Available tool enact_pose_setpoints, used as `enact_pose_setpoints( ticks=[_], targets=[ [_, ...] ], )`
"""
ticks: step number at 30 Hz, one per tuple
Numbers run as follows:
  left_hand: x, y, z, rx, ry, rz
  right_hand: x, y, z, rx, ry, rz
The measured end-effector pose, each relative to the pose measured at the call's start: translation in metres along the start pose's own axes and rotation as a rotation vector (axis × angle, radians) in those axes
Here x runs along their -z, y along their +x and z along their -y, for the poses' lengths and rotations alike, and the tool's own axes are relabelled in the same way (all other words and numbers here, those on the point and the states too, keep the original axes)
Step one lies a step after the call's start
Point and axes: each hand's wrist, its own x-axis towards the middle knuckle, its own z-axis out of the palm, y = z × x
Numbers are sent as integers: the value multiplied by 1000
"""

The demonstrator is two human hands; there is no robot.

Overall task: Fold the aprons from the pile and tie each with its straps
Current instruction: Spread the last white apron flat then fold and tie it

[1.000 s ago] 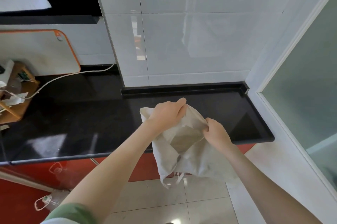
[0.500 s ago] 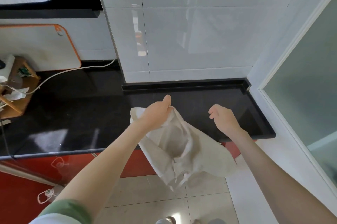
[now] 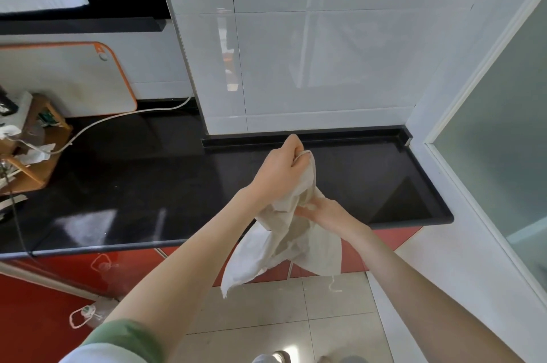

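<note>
Apron (image 3: 299, 244): 1 pc, crumpled, hangs off desk (image 3: 142, 185) edge, 6 o'clock. Left hand (image 3: 278, 174) grip: fisted on top. Right hand (image 3: 324, 213) grip: buried in cloth, can't tell. Fold, tie: pending.

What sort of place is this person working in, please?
Most likely a home kitchen: a glossy black countertop sits over red cabinet fronts, with white wall tiles behind it. An orange-rimmed cutting board leans against the wall.
</note>
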Motion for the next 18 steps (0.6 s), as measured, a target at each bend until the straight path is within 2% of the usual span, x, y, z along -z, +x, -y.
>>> enact_pose_setpoints(
  ticks=[2,5,9,11,13,16,18],
  targets=[
    [2,0,0,1,-15,9,-4,5,-2,-39,91,-60],
    [11,0,9,-24,42,13,-7,13,-18,-94,86,-188],
    [26,0,36,4,143,-76,5,13,-49,-255,-81,-254],
    [33,1,46,55,132,-121,13,12,-68,-318,-122,-323],
    [37,3,54,66,223,-155,23,10,-82,-339,-142,-414],
    [43,2,65,-42,456,-236,37,2,-81,-227,-92,-686],
    [48,-5,70,-287,596,-342,44,-8,-70,-53,-18,-894]
  ],
)
